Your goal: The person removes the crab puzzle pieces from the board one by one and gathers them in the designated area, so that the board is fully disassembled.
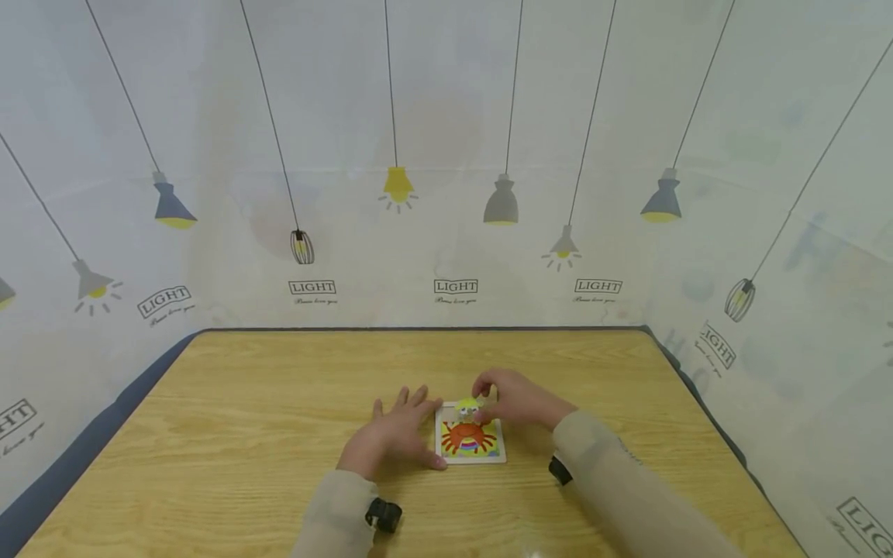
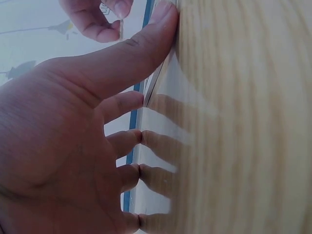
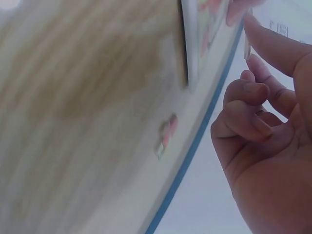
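A square crab picture puzzle (image 1: pixel 472 463) with a pale frame lies flat on the table, its red crab on a yellow ground. My left hand (image 1: pixel 398 432) rests on the table along its left side, fingers spread, with the thumb at the near left corner. Over the puzzle's top part, my right hand (image 1: pixel 519 399) pinches a yellow-and-white puzzle piece (image 1: pixel 468 406) showing the crab's eyes. In the right wrist view, that thin piece (image 3: pixel 247 48) sits edge-on between thumb and index finger, the other fingers curled in.
A small pinkish piece (image 3: pixel 168 134) lies on the table beyond the puzzle in the right wrist view. The wood-grain table (image 1: pixel 244 434) has a dark blue edge (image 1: pixel 418 329). A pale curtain (image 1: pixel 446 93) printed with lamps surrounds it at the back and sides.
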The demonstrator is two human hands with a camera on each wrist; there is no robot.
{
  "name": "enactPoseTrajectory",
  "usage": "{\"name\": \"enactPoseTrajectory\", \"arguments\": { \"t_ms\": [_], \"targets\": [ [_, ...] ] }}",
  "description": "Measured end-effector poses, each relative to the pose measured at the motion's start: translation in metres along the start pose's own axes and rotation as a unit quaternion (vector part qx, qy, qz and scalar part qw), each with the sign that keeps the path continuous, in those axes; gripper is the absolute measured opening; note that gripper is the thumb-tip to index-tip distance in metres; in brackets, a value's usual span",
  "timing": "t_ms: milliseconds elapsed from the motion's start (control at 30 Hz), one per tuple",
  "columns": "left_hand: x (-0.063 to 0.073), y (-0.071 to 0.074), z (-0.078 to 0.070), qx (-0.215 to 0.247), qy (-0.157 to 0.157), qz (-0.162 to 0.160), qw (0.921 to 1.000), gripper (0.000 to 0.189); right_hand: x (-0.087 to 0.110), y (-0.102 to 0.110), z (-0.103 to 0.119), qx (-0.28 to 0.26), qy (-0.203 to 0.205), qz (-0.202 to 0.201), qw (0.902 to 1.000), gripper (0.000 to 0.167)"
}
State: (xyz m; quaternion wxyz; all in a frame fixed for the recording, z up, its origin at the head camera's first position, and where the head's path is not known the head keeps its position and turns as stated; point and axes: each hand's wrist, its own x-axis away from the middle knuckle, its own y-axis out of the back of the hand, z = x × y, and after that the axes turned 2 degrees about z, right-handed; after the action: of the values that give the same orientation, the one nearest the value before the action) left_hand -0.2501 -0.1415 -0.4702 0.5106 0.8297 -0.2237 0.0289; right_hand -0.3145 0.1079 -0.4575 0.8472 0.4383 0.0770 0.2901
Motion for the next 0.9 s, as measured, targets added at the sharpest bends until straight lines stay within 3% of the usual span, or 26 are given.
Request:
{"name": "enactPoseTrajectory", "arguments": {
  "t_ms": [200, 533, 767, 900],
  "targets": [
    [0.001, 0.001, 0.001, 0.011, 0.004, 0.002, 0.9999, 0.106, 0.007, 0.020, -0.016, -0.005, -0.001, -0.017, 0.9998, 0.026],
    [0.002, -0.001, 0.005, 0.011, -0.003, -0.002, 0.9999, 0.106, 0.027, 0.046, -0.063, -0.012, -0.043, -0.047, 0.9979, 0.030],
    [0.002, 0.000, 0.006, 0.010, -0.004, -0.003, 0.9999, 0.107, 0.045, 0.053, -0.108, -0.078, -0.063, -0.043, 0.9940, 0.032],
    [0.002, 0.001, 0.007, 0.011, -0.006, 0.001, 0.9999, 0.107, 0.050, 0.051, -0.121, -0.122, -0.070, -0.035, 0.9894, 0.035]
  ]
}}
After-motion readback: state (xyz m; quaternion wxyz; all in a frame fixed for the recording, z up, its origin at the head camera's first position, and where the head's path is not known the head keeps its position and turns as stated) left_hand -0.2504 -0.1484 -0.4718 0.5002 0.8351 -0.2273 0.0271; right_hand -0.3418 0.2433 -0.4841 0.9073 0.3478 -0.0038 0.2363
